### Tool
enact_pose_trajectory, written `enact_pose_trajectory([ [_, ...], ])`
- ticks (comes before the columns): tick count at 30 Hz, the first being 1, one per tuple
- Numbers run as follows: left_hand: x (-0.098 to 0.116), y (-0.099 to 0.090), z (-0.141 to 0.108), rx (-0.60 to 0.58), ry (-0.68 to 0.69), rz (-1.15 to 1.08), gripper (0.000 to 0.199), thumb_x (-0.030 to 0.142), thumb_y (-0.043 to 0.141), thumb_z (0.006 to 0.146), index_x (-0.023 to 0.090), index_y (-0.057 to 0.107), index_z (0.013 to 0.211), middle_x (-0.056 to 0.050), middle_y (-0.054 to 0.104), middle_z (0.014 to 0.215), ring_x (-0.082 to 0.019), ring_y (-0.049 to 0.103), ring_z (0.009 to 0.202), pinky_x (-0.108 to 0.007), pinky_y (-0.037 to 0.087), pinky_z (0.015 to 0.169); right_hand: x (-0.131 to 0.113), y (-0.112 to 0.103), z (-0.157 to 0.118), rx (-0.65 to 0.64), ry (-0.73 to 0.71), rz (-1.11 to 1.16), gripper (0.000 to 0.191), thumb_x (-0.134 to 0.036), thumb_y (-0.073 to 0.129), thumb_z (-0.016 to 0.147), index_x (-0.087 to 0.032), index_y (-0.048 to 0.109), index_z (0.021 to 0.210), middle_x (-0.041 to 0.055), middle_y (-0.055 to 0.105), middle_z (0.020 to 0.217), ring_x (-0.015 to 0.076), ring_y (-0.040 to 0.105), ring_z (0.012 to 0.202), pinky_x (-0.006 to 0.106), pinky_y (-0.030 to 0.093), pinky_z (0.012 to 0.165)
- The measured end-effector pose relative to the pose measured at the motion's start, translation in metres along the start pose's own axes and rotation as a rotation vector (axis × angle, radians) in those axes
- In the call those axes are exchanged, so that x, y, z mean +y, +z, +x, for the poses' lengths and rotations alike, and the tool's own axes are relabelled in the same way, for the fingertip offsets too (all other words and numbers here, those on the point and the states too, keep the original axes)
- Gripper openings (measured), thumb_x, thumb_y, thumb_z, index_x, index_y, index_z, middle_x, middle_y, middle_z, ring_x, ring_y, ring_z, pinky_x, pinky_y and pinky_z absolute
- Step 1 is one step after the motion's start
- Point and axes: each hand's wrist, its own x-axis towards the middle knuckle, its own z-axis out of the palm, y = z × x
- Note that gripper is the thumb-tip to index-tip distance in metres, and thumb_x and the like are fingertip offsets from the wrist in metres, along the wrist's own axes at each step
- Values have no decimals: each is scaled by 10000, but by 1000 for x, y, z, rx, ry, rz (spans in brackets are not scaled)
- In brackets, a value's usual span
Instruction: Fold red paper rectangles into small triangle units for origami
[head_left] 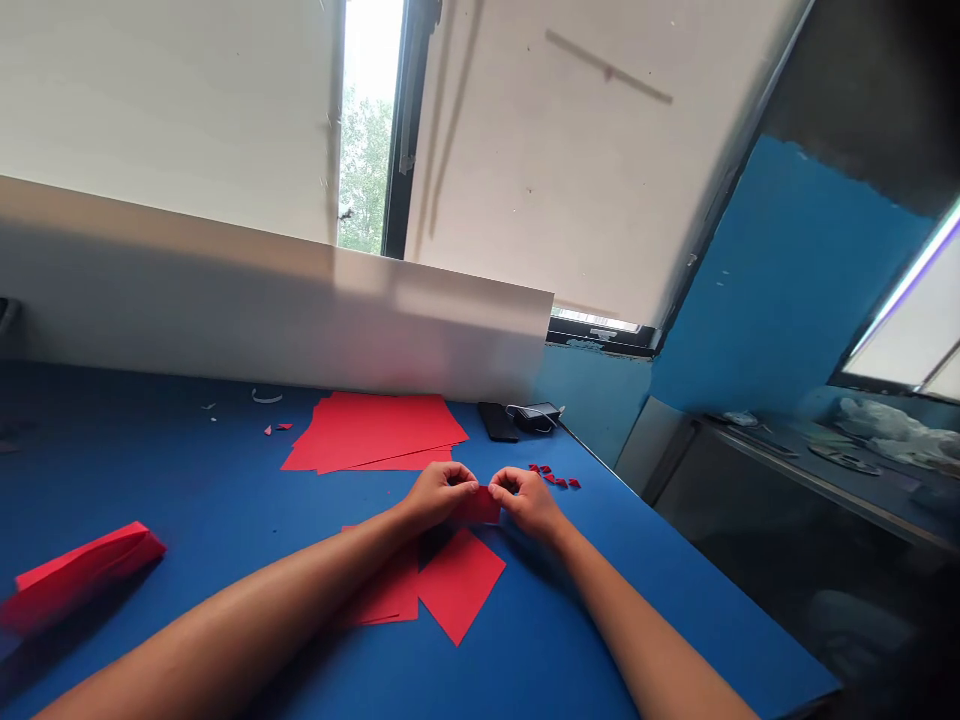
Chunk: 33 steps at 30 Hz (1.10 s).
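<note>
My left hand (442, 495) and my right hand (529, 500) meet above the blue tabletop (187, 470), pinching a small piece of folded red paper (480, 508) between them. The fingers hide most of that piece. Just below my hands lies a loose square red paper sheet (459, 585), with more red sheets (386, 592) partly under my left forearm. Beyond my hands is a larger stack of red paper (375, 432). Several tiny red paper cutouts (553, 477) lie to the right of my right hand.
A long folded red paper (79, 575) lies at the table's left. A black phone (497, 421) and black charger (534, 416) sit at the back, before a white panel (262, 310). The table's right edge (675, 550) drops to a lower, cluttered surface.
</note>
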Motion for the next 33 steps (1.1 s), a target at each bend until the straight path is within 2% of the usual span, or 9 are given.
enact_pose_trajectory([
  [8, -2, 1, 0, 7, -25, -57, 212, 335, 617, 711, 126, 651, 724, -17, 613, 654, -126, 521, 596, -230, 372, 555, 0, -1, -1, 3, 18, -16, 144, -259, 549, 782, -145, 614, 722, 23, 609, 680, 147, 520, 633, 250, 386, 585],
  [19, 0, 2, 1, 22, -42, -2, 202, 319, 597, 713, 126, 655, 710, -20, 594, 639, -124, 503, 593, -225, 362, 534, -2, -1, -3, 20, 10, 20, 126, -247, 559, 767, -146, 612, 714, 18, 589, 650, 153, 493, 615, 262, 357, 570],
  [25, -1, 1, 1, 32, -53, -101, 235, 361, 630, 697, 127, 652, 708, -18, 593, 643, -123, 497, 585, -225, 360, 536, -1, -6, -1, 15, 40, -10, 132, -263, 559, 757, -151, 613, 713, 8, 581, 650, 148, 498, 624, 255, 366, 578],
  [30, -4, 0, 2, 14, -68, -136, 268, 398, 632, 707, 130, 639, 724, -16, 589, 633, -128, 508, 569, -229, 362, 532, 7, -9, 1, 63, 68, 6, 166, -303, 564, 765, -148, 608, 723, 2, 568, 625, 137, 493, 590, 249, 367, 554],
  [33, -4, -1, 3, 2, -66, -131, 285, 417, 618, 724, 131, 627, 727, -19, 590, 639, -130, 509, 570, -229, 363, 532, 4, -6, 0, 88, 51, 44, 213, -352, 555, 794, -148, 614, 796, 18, 604, 697, 140, 526, 626, 251, 401, 583],
])
